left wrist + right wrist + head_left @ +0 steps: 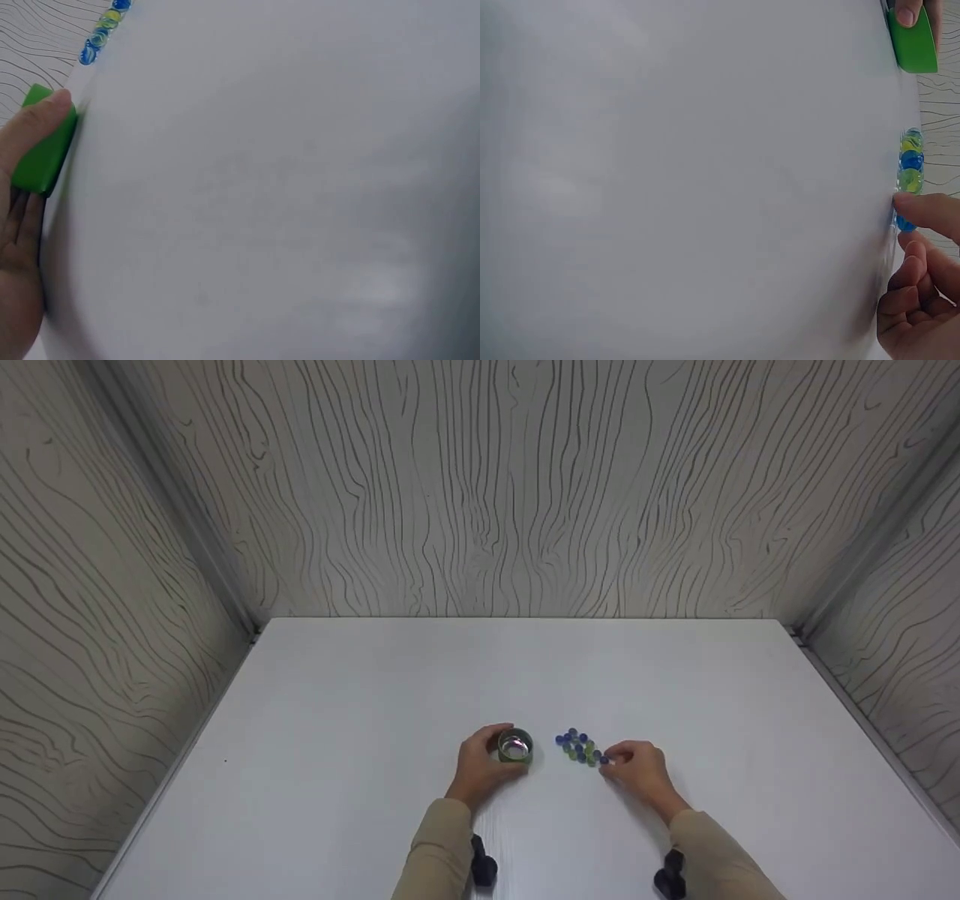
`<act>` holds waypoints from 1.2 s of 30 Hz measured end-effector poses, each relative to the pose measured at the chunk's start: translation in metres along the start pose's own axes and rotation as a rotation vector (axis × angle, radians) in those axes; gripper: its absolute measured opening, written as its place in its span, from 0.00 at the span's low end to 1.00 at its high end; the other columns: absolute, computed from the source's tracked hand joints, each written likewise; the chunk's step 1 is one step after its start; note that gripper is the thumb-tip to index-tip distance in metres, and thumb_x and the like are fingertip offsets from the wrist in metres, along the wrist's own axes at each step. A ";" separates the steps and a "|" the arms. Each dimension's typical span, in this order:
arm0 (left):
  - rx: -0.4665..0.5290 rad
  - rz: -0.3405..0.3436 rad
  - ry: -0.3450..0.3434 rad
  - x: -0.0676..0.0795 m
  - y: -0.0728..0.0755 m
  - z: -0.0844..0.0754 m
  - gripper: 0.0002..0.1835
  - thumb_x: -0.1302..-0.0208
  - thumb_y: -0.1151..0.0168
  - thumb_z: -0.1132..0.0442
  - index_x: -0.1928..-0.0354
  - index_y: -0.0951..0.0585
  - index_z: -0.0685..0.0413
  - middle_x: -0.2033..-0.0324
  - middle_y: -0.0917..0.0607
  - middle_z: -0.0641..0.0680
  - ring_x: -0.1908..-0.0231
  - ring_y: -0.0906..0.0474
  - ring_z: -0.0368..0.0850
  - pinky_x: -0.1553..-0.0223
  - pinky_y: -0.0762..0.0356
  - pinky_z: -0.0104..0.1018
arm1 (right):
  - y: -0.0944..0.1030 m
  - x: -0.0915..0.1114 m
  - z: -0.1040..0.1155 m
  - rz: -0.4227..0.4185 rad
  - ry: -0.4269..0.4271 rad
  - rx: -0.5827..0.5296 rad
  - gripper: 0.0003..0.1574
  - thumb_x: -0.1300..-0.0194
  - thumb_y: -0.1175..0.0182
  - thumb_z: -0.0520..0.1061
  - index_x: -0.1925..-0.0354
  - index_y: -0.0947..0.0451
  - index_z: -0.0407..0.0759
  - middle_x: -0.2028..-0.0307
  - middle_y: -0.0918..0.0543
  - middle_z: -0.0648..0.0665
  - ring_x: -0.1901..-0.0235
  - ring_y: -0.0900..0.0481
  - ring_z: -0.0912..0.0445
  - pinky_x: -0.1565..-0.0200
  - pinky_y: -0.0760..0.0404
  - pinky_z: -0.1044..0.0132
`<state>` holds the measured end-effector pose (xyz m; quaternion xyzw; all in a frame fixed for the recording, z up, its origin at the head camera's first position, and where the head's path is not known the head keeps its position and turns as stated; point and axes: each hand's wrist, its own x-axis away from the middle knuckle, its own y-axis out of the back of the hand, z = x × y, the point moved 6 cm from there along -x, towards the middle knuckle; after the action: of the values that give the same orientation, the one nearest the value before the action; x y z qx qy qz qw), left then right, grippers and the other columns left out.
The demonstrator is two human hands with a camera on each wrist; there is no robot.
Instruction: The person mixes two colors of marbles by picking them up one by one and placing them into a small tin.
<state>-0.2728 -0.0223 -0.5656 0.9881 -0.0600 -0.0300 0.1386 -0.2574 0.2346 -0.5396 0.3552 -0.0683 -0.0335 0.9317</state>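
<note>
My left hand (484,765) holds a small green cup (49,154), its thumb on one side and its fingers round the other. The cup stands upright on the white table, and its inside (515,747) looks shiny. Right of it lies a loose cluster of blue and green glass marbles (577,748). At the cluster's right end, my right hand (639,769) pinches a blue marble (905,223) between thumb and index finger, low at the tabletop. The other fingers of that hand are curled in, as the right wrist view shows.
The white table (360,697) stretches round both hands. Walls with a wood-grain line pattern (480,495) rise behind it and at both sides. A tiny dark speck (226,760) is on the table at the left. Dark wrist devices (484,870) sit at the sleeves.
</note>
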 end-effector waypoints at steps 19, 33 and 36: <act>0.024 0.001 -0.005 -0.001 0.000 -0.001 0.35 0.58 0.23 0.65 0.42 0.23 0.52 0.45 0.18 0.53 0.40 0.23 0.51 0.33 0.27 0.44 | 0.001 0.000 0.000 -0.003 0.024 0.019 0.10 0.51 0.33 0.34 0.66 0.17 0.32 0.72 0.18 0.41 0.70 0.27 0.56 0.68 0.30 0.69; 0.005 0.005 -0.022 -0.002 0.001 -0.002 0.35 0.58 0.23 0.66 0.42 0.24 0.54 0.46 0.18 0.54 0.42 0.21 0.50 0.34 0.24 0.42 | 0.001 0.000 -0.002 -0.009 0.006 0.024 0.08 0.50 0.33 0.35 0.67 0.16 0.33 0.73 0.19 0.43 0.71 0.27 0.56 0.69 0.31 0.71; -0.005 0.001 -0.020 -0.001 0.001 -0.001 0.35 0.58 0.23 0.65 0.42 0.23 0.53 0.46 0.18 0.54 0.42 0.22 0.50 0.35 0.24 0.42 | 0.001 0.001 -0.003 -0.010 0.007 0.026 0.08 0.49 0.33 0.35 0.67 0.16 0.34 0.72 0.19 0.43 0.70 0.27 0.56 0.69 0.31 0.71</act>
<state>-0.2739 -0.0231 -0.5641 0.9874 -0.0616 -0.0399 0.1403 -0.2564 0.2373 -0.5407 0.3676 -0.0638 -0.0360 0.9271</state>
